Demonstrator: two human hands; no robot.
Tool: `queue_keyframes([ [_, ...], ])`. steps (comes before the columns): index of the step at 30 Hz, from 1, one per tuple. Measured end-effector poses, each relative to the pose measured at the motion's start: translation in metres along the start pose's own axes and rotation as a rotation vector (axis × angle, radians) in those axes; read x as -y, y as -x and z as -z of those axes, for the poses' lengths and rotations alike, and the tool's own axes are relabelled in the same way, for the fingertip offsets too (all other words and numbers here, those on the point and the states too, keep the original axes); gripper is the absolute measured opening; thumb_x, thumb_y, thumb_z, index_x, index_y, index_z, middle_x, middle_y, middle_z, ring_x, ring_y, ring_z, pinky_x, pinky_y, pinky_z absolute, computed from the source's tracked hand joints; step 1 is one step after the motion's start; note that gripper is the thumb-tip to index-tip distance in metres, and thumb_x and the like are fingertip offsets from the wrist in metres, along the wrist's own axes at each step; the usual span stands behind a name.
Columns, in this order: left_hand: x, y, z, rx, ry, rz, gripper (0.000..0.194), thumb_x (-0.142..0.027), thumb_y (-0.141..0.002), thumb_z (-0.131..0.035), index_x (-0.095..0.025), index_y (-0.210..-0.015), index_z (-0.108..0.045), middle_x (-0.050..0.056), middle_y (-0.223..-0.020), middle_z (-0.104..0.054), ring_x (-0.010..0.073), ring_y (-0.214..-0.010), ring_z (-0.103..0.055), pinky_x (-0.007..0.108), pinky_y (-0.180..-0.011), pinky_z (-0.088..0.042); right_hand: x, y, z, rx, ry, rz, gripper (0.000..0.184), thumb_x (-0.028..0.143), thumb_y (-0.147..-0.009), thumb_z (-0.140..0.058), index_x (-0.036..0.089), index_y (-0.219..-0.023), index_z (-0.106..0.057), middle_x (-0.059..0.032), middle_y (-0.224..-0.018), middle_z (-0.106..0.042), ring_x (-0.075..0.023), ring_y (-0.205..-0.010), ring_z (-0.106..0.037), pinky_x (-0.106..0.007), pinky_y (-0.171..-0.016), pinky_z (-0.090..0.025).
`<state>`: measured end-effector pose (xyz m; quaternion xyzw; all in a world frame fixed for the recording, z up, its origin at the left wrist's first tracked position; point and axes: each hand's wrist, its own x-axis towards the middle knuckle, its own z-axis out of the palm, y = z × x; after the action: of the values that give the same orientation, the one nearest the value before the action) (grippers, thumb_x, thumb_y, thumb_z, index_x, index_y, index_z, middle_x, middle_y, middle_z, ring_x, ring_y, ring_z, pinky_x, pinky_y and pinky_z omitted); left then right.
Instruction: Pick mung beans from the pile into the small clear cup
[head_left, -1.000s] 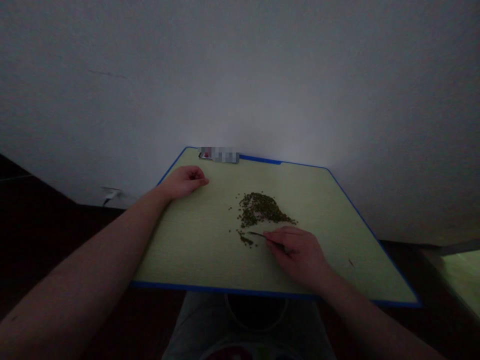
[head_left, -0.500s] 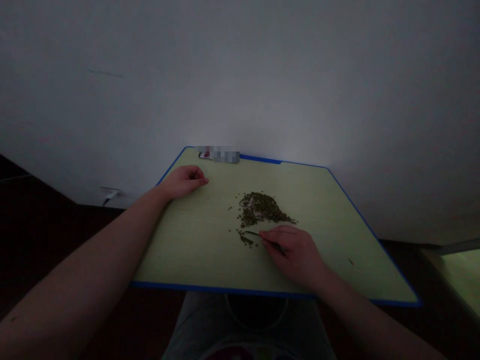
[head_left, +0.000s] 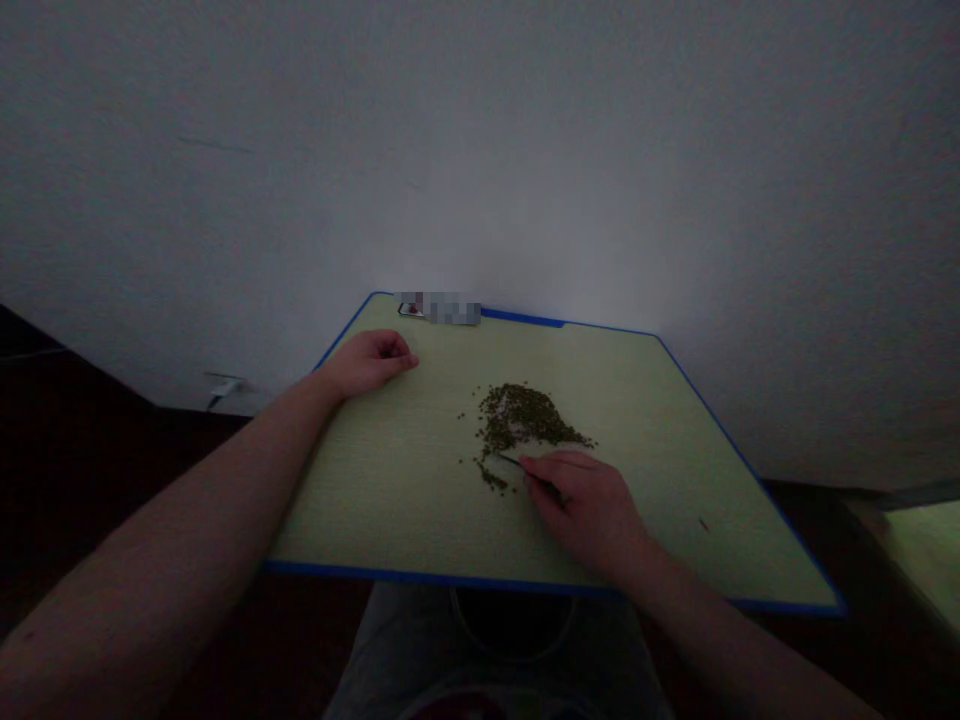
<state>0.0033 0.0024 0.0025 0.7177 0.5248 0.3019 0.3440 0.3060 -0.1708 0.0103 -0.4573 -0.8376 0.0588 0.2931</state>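
Note:
My right hand [head_left: 581,510] rests on the pale green desktop [head_left: 390,490] and pinches slim dark tweezers [head_left: 536,474]. Their tip lies at the lower edge of a heap of small green beans, probably mung beans [head_left: 521,418]. A smaller trail of beans [head_left: 491,478] lies just left of the tip. My left hand [head_left: 367,364] lies on the desktop further back and to the left, fingers curled, holding nothing. The tweezers' rear half is hidden by my fingers.
A blue edge runs around the desktop. A pixelated, blurred object [head_left: 439,309] sits at its far edge, against a white wall [head_left: 480,150]. A cable at a wall fitting [head_left: 223,392] lies low on the left. My grey-clad lap [head_left: 390,650] is below the front edge.
My right hand and the tweezers have shifted slightly left toward the beans. My left hand has not visibly moved.

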Motion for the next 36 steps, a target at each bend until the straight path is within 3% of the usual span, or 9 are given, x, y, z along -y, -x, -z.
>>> queue_keyframes([
  [15,-0.0018,0.0011,0.0003,0.003,-0.003,0.011,0.025,-0.041,-0.068,-0.065,-0.018,-0.069,-0.055,-0.004,-0.056,-0.048,0.0089,-0.051,-0.041,0.025,-0.050,-0.032,0.0011,-0.0059,-0.0003,0.016,-0.032,-0.026,0.024,0.018,-0.089,-0.054,0.016,-0.101,-0.075,-0.0058,-0.085,-0.076,-0.0174,-0.075,-0.069,-0.029,-0.072,-0.054],
  [36,0.0005,0.0008,0.0005,0.005,-0.027,0.002,0.025,-0.041,-0.069,-0.065,-0.018,-0.069,-0.056,-0.004,-0.056,-0.049,0.0093,-0.052,-0.042,0.024,-0.051,-0.032,0.0004,-0.0078,-0.0032,0.025,-0.069,-0.024,0.024,0.019,-0.088,-0.055,0.021,-0.102,-0.074,-0.0037,-0.087,-0.076,-0.0166,-0.076,-0.070,-0.029,-0.073,-0.055],
])
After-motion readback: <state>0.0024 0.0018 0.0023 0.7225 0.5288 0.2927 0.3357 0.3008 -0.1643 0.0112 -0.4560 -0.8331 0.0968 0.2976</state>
